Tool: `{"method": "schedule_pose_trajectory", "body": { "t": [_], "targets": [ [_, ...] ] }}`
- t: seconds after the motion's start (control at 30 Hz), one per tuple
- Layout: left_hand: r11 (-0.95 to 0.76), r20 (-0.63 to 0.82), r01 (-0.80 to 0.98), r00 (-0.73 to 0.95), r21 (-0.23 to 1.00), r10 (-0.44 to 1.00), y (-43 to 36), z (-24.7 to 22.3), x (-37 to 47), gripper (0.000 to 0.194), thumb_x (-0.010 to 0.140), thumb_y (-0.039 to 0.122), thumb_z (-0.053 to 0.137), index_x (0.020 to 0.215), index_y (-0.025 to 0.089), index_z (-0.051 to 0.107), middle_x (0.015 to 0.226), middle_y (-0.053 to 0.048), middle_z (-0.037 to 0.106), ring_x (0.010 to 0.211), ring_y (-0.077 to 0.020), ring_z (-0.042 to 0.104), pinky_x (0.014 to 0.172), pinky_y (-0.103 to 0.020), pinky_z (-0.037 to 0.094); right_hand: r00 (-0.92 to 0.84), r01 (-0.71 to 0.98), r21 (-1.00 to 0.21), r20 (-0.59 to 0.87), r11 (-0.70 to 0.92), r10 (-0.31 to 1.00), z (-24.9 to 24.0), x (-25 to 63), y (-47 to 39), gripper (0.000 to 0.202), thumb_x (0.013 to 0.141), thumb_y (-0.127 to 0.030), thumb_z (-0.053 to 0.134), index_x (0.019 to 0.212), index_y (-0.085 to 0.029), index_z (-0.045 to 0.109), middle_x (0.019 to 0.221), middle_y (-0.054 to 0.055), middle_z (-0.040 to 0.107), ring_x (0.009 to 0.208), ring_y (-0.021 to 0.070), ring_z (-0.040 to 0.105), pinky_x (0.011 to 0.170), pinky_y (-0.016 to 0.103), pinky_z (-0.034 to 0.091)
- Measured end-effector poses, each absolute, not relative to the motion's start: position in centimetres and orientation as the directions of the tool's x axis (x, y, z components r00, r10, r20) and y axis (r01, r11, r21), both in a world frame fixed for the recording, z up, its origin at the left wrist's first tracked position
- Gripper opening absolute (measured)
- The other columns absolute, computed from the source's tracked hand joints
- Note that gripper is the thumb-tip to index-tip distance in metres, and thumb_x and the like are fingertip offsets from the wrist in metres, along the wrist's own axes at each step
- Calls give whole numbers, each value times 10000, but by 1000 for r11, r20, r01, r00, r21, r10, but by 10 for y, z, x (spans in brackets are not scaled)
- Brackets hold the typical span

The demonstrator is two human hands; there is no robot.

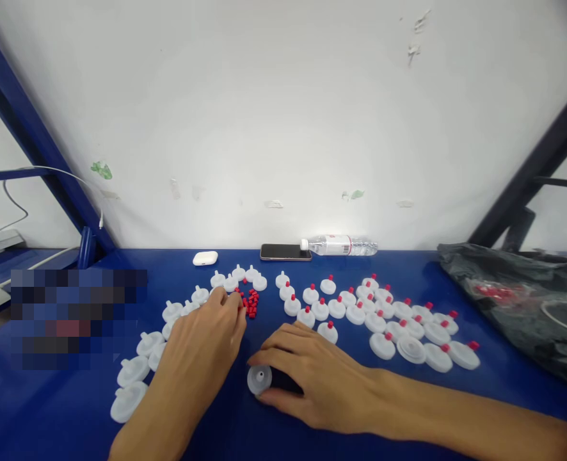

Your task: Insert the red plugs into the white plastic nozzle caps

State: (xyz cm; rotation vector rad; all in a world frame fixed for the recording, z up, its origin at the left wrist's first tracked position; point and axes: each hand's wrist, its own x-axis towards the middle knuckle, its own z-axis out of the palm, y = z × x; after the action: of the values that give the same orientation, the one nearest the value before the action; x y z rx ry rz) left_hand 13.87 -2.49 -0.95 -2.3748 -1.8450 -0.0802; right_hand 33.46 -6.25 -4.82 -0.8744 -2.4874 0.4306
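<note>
My left hand (pixel 211 326) reaches to a small pile of red caps (pixel 251 304), its fingers bent down and pressed together at the pile's left side. The fingertips are mostly hidden, so I cannot make out what is between them. My right hand (pixel 312 371) is closed around the edge of a round white plastic lid (pixel 259 380) with a small hole at its centre, just above or on the blue table. To the right of the pile, many similar white lids with red caps on their spouts (pixel 355 313) lie in loose rows. Uncapped white lids (pixel 134 371) line the left side.
Along the wall lie a white earphone case (pixel 205 258), a phone (pixel 285 252) and a clear plastic bottle (pixel 341 245) on its side. A dark plastic bag (pixel 518 320) with red pieces covers the right end of the blue table (pixel 63 410).
</note>
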Motion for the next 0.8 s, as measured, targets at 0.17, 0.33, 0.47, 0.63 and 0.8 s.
{"method": "schedule_pose_trajectory", "body": {
  "t": [0.17,0.33,0.47,0.63,0.8],
  "targets": [
    [-402,327,869,306,288,894,-36,3,139,167,955,221,509,949,238,676,751,27,699,670,-175,680,681,-297,476,-631,452,-591,316,668,708,-54,331,-66,293,943,-308,679,1210,-190,656,1104,39,728,977,179,668,884,268,501],
    [-513,390,695,346,504,853,-45,3,139,254,977,266,483,1058,237,722,847,16,744,636,-141,647,615,-262,480,-486,392,-824,192,409,853,-44,332,-60,207,950,-349,660,1092,-202,690,751,-41,643,627,108,574,591,222,429],
    [-493,309,647,384,582,870,-47,2,145,256,995,283,488,1048,270,738,953,22,762,737,-141,681,625,-246,487,-470,335,-881,150,333,870,-41,333,-57,193,955,-368,658,1020,-192,704,667,-62,543,578,95,491,539,223,368],
    [-435,179,638,427,635,887,-47,7,151,187,967,272,548,909,289,725,759,87,753,636,-117,676,589,-236,446,-475,309,-905,118,291,872,-44,333,-57,176,930,-362,688,965,-190,711,669,-61,535,575,93,467,532,225,348],
    [-461,187,684,438,565,879,-44,4,150,196,901,234,573,899,274,765,827,46,777,726,-156,703,651,-265,464,-441,272,-933,95,234,892,-50,334,-54,209,925,-393,702,923,-184,703,686,-57,526,604,95,454,546,227,348]
  ]
}}
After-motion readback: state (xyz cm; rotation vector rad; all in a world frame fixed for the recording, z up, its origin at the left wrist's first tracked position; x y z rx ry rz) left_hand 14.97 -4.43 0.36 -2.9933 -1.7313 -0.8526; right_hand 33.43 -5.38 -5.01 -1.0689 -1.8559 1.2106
